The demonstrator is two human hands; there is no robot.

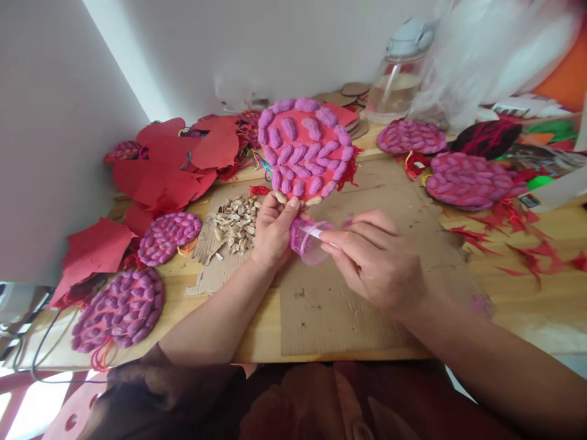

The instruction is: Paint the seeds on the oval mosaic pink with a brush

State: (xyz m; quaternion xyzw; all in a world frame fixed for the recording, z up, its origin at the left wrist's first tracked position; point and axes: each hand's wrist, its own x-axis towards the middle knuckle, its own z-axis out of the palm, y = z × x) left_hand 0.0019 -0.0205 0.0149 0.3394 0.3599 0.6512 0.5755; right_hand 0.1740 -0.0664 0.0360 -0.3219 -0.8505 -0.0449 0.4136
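Note:
My left hand (273, 235) is closed, thumb in front, on the bottom edge of a round red disc (306, 120) covered with peanut shells. Most shells are painted purple; a couple of pale bare ones (313, 200) sit at the lower rim near my thumb. The same hand also steadies a small clear plastic cup (316, 252), stained purple inside and tilted with its mouth toward my right hand (380, 260). My right fingers pinch a thin white stick (315, 233) that reaches into the cup; its tip is hidden there.
A cardboard sheet (348, 305) covers the wooden table (257, 345). Broken shells (236, 223) lie left of my hand. Purple shell discs (121, 308) and red cutouts (160, 156) are at left; more discs (472, 177), red scraps (539, 253) and a water bottle (397, 85) at right.

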